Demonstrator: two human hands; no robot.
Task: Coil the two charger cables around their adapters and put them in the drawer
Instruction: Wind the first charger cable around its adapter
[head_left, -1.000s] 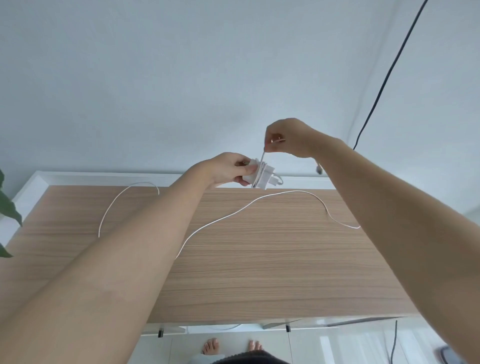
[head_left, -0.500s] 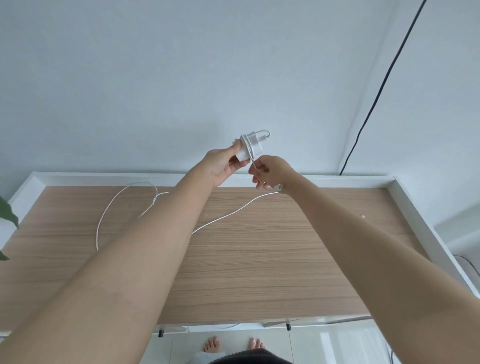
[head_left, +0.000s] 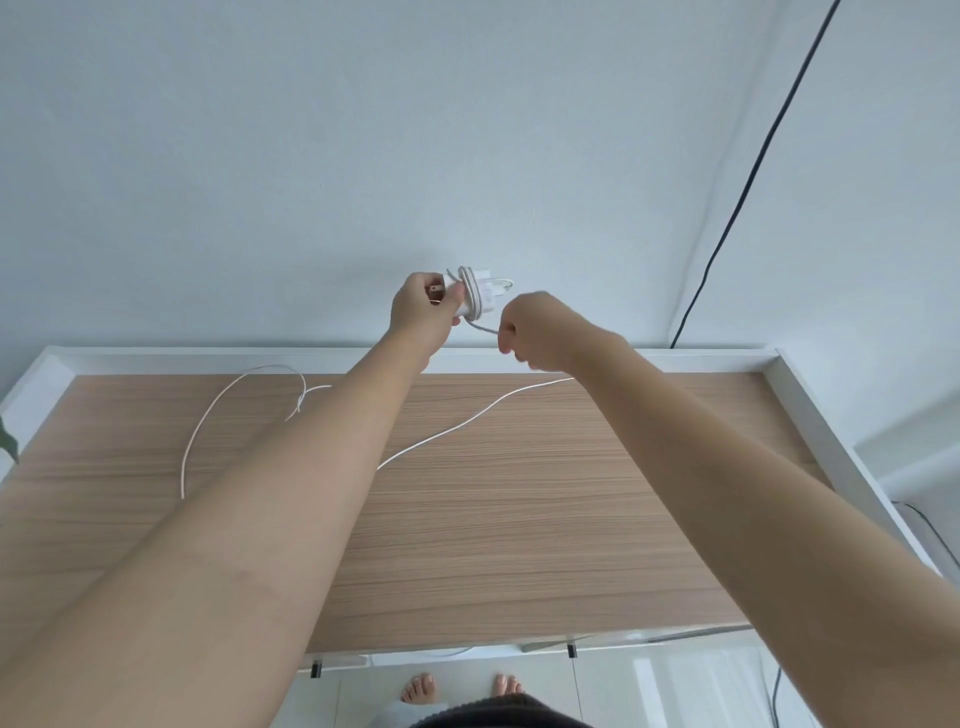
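My left hand (head_left: 423, 312) grips a white charger adapter (head_left: 480, 296) raised above the back edge of the wooden desk, its metal prongs showing between my fingers. A few turns of white cable are wound round the adapter. My right hand (head_left: 535, 332) pinches the same cable (head_left: 480, 326) just below the adapter, fist curled. The loose length of that cable (head_left: 467, 423) trails over the desk and under my left forearm. A second stretch of white cable (head_left: 208, 421) loops on the desk's left side; its adapter is not visible. No drawer is in sight.
The wooden desk (head_left: 519, 519) has a raised white rim (head_left: 810, 415) at the back and sides. A black cord (head_left: 748, 176) runs down the wall at the right. A plant leaf (head_left: 8, 441) pokes in at the left edge. My bare feet (head_left: 421, 688) stand below the desk's front.
My right hand swung from above the adapter down and round to its right, pulling the cable round it. My left hand lifted the adapter slightly, and less loose cable lies on the desk.
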